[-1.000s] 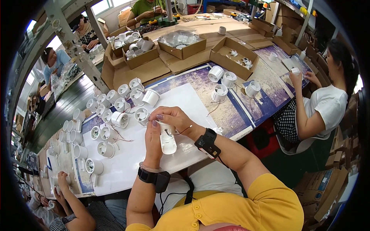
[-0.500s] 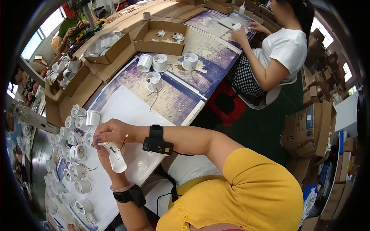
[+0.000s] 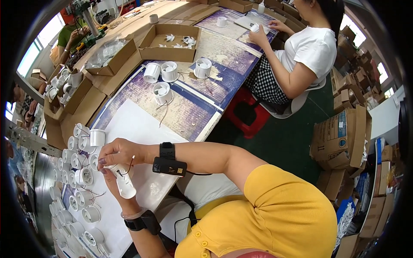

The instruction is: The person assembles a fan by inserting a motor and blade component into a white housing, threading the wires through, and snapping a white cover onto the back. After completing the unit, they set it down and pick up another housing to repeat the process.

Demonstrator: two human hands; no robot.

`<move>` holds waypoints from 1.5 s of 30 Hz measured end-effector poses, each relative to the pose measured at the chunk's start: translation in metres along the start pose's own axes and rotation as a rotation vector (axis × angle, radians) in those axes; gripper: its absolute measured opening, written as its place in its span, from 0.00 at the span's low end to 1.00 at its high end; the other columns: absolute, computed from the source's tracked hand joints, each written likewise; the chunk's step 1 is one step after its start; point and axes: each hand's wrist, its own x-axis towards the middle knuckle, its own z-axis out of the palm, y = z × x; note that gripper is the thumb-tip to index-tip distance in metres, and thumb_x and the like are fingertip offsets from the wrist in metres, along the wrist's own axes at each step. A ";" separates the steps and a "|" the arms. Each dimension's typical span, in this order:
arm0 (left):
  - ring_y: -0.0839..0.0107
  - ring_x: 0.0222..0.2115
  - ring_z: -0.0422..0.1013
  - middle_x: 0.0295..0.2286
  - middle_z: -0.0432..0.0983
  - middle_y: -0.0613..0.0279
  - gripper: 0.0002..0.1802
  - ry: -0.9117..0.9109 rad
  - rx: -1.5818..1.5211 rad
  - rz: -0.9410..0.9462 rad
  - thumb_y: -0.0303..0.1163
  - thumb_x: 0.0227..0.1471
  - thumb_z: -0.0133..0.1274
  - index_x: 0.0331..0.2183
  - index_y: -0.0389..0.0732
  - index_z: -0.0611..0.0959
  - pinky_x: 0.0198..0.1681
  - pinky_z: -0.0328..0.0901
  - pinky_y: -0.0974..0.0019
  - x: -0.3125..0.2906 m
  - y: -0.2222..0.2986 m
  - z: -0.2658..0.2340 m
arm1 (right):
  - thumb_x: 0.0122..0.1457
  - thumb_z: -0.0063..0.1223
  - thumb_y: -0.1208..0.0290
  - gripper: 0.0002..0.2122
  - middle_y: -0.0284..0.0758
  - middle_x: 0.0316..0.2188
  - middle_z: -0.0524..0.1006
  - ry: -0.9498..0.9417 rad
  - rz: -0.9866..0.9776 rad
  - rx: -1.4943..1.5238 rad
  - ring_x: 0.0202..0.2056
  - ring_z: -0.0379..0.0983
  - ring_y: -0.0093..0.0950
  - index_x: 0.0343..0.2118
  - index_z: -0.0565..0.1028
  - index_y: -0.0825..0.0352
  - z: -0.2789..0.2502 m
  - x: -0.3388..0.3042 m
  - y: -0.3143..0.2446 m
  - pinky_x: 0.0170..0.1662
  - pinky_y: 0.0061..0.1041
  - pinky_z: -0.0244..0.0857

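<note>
Both hands are together over the near edge of the white work sheet. A white plastic housing [image 3: 124,186], rounded at its lower end, with a thin dark wire ending in a small white plug, slants between them. My left hand [image 3: 111,181] is closed round the housing from the left and below, largely covered by it. From above, my right hand [image 3: 120,149] has its bent fingers closed on the housing's upper end. What the fingertips do there is too small to tell. Close to my hands on the left stand several white round cups [image 3: 97,137], some with wires hanging out.
Further up the table are more white cups [image 3: 162,93] and a cardboard tray [image 3: 167,53] with small white bladed parts. Another box [image 3: 109,60] holds clear bags. A person in a white top [image 3: 307,56] sits across at the right; a red stool [image 3: 247,116] stands by the table.
The whole view has shifted slightly, so the table and boxes sit a little further left. My hands keep their hold on the white housing, with hardly any change in grip.
</note>
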 end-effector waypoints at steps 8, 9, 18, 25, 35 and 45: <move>0.73 0.40 0.67 0.40 0.69 0.60 0.31 0.002 0.064 0.037 0.55 0.61 0.34 0.49 0.35 0.66 0.43 0.62 0.70 -0.002 0.004 0.006 | 0.56 0.54 0.65 0.12 0.33 0.30 0.78 -0.003 0.012 0.010 0.34 0.72 0.19 0.34 0.79 0.72 -0.001 0.000 -0.001 0.40 0.18 0.64; 0.73 0.40 0.67 0.40 0.69 0.60 0.31 0.005 0.079 0.038 0.55 0.61 0.34 0.49 0.35 0.66 0.43 0.62 0.70 -0.002 0.004 0.006 | 0.56 0.54 0.66 0.12 0.33 0.30 0.78 -0.001 0.012 0.001 0.34 0.72 0.19 0.34 0.79 0.72 -0.001 0.000 -0.001 0.40 0.18 0.64; 0.73 0.40 0.67 0.40 0.69 0.60 0.31 0.004 0.119 0.055 0.55 0.61 0.33 0.49 0.35 0.66 0.42 0.62 0.70 -0.002 0.000 0.001 | 0.56 0.53 0.67 0.12 0.33 0.31 0.78 -0.008 -0.007 -0.004 0.34 0.72 0.21 0.34 0.79 0.72 0.000 0.000 -0.001 0.41 0.20 0.65; 0.73 0.40 0.67 0.40 0.69 0.59 0.31 0.013 0.041 -0.003 0.54 0.61 0.34 0.50 0.35 0.66 0.43 0.63 0.70 0.001 0.000 0.001 | 0.57 0.52 0.68 0.11 0.35 0.32 0.78 -0.019 0.011 0.023 0.36 0.73 0.21 0.34 0.78 0.72 -0.001 0.000 -0.001 0.43 0.20 0.65; 0.72 0.41 0.67 0.41 0.68 0.59 0.32 -0.004 0.032 0.013 0.54 0.61 0.35 0.51 0.35 0.66 0.43 0.62 0.70 0.000 0.002 0.003 | 0.57 0.52 0.67 0.11 0.35 0.32 0.78 -0.019 0.015 0.016 0.36 0.73 0.21 0.35 0.78 0.72 -0.001 0.000 -0.001 0.44 0.19 0.65; 0.71 0.42 0.67 0.42 0.68 0.58 0.32 -0.019 0.038 0.009 0.55 0.60 0.35 0.51 0.35 0.65 0.45 0.62 0.69 -0.001 0.002 0.001 | 0.57 0.52 0.66 0.12 0.34 0.31 0.79 -0.016 0.013 0.015 0.35 0.73 0.20 0.34 0.79 0.71 0.000 0.000 0.000 0.42 0.19 0.65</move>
